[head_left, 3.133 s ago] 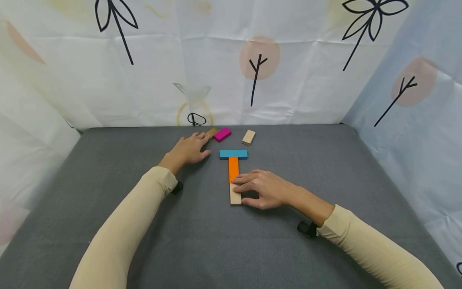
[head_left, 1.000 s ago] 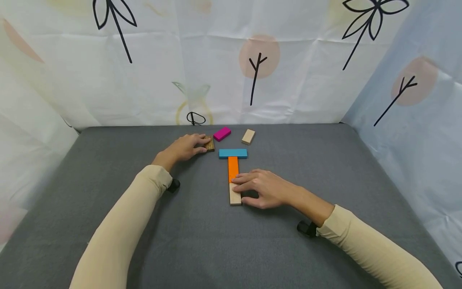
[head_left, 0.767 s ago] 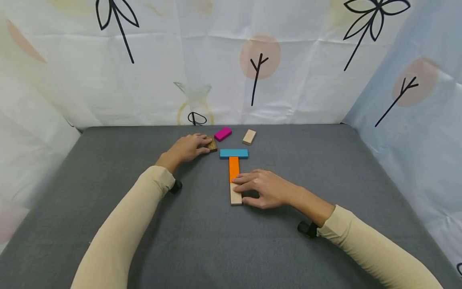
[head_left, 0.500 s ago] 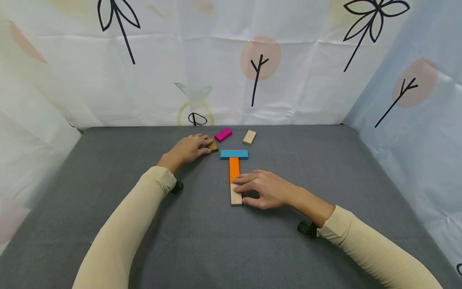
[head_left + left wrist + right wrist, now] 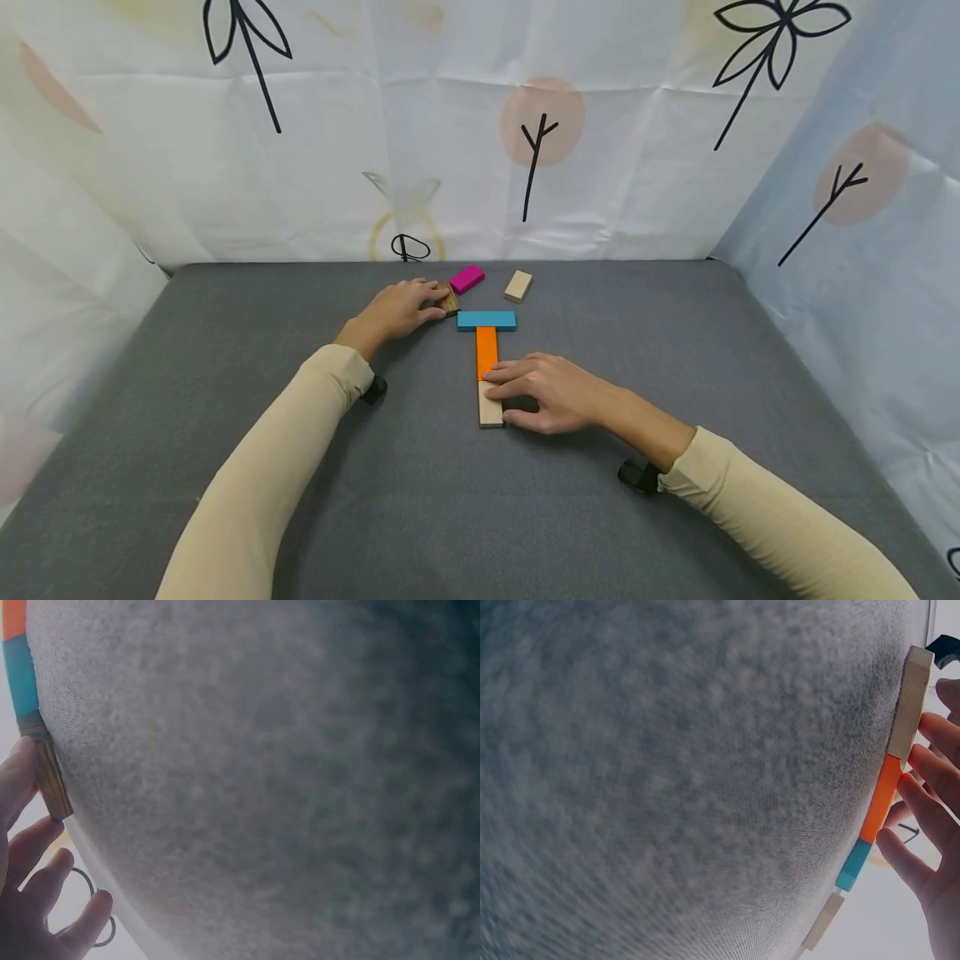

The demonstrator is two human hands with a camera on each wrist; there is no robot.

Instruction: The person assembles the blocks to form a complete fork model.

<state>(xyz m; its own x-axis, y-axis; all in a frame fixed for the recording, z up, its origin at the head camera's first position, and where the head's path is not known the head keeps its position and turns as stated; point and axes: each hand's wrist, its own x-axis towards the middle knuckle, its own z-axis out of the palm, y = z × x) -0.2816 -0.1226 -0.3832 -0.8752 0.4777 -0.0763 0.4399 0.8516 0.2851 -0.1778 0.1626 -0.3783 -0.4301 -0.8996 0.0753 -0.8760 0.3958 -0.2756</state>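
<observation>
My left hand (image 5: 397, 307) pinches a brown wooden block (image 5: 452, 302) between thumb and fingers, partly covering it. In the left wrist view, that brown block (image 5: 51, 778) lies end to end with the blue block (image 5: 21, 675). From above, the blue block (image 5: 486, 320) lies crosswise at the top of an upright orange block (image 5: 486, 346), with a beige block (image 5: 491, 412) below it, forming a T. My right hand (image 5: 551, 396) rests its fingertips around the joint of the orange and beige blocks, thumb at the beige block's right side.
A magenta block (image 5: 467, 279) lies just behind the brown block. Another small beige block (image 5: 517, 286) sits behind the blue one, towards the right. Grey cloth (image 5: 420, 517) covers the table, and a printed white curtain (image 5: 450, 133) hangs at its far edge.
My left hand has pulled the brown block nearer from the far edge, turned it, then slid it right against the blue block. The magenta block has shifted slightly right. My right hand stays put.
</observation>
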